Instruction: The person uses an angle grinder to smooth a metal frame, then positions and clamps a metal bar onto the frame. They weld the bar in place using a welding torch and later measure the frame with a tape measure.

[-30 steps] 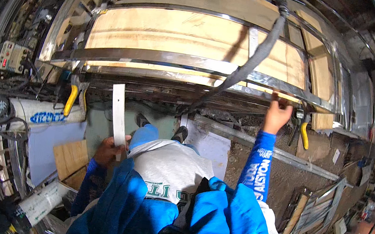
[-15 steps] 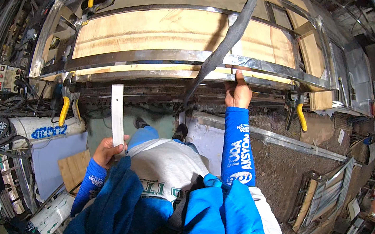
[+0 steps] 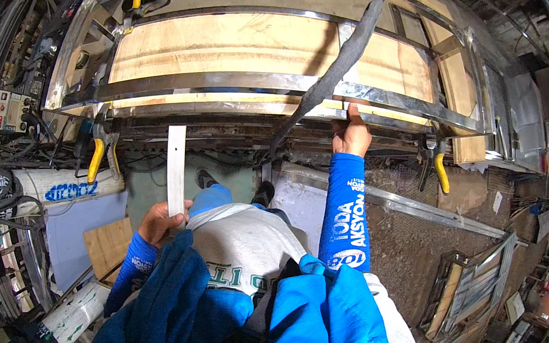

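Observation:
A pale, flat strip (image 3: 176, 168) with a small hole near its far end is pinched in my left hand (image 3: 156, 224), low in front of my body. The strip points away from me, apart from the workbench. My right hand (image 3: 352, 137) grips the near edge of a long shiny metal frame (image 3: 216, 84), thumb up against the rail and fingers curled mostly out of sight. Pale wooden boards (image 3: 215, 44) lie within the frame. A thick dark sheathed cable (image 3: 334, 71) hangs across it, just left of my right hand.
Yellow-handled clamps hang at the near edge, one on the left (image 3: 97, 157) and one on the right (image 3: 440, 172). A control box (image 3: 10, 112) and a white cylinder (image 3: 73, 182) stand left. Long metal bars (image 3: 403, 205) and a smaller metal frame (image 3: 473, 291) lie right.
The view has shifted slightly, and the strip's far end sits a little further right. Both hands keep their holds.

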{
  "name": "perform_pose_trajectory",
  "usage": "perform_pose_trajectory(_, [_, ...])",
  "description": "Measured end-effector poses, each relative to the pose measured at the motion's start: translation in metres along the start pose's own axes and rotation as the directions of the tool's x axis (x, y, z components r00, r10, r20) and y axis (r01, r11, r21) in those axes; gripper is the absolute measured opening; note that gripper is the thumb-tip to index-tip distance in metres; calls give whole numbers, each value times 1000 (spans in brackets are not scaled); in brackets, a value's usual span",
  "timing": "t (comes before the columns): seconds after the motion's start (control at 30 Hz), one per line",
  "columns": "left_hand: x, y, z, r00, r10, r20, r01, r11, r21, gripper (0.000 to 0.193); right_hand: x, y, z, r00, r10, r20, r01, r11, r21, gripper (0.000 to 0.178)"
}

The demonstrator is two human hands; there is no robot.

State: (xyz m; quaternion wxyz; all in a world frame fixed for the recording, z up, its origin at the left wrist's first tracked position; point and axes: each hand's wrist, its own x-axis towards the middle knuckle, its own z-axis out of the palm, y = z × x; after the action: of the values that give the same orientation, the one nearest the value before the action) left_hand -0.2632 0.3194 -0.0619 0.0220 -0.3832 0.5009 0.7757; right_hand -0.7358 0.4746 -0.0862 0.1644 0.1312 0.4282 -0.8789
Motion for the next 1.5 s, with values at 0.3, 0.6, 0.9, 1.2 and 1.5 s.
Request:
perform_pose_trajectory(0.3, [4,4,-7,998,-35,51,33,999,31,62,7,2,-2,997,14,-80,-21,996,-88,20])
perform_pose_trajectory(0.6, [13,20,-10,998,28,58,-27,999,-24,57,8,0,-10,999,25,-32,-27,996,-80,31])
perform_pose_trajectory(0.9, [14,18,-20,997,-37,64,32,997,66,55,18,4,-11,992,56,-113,-61,997,-40,27])
perform_pose_trajectory(1.2, [24,31,-24,994,-22,106,21,1000,10,52,5,0,3,960,20,-279,-82,974,-213,22])
perform_pose_trajectory(1.5, [42,60,-39,979,-42,199,15,991,131,43,9,-2,-17,968,-242,-69,147,764,-628,23])
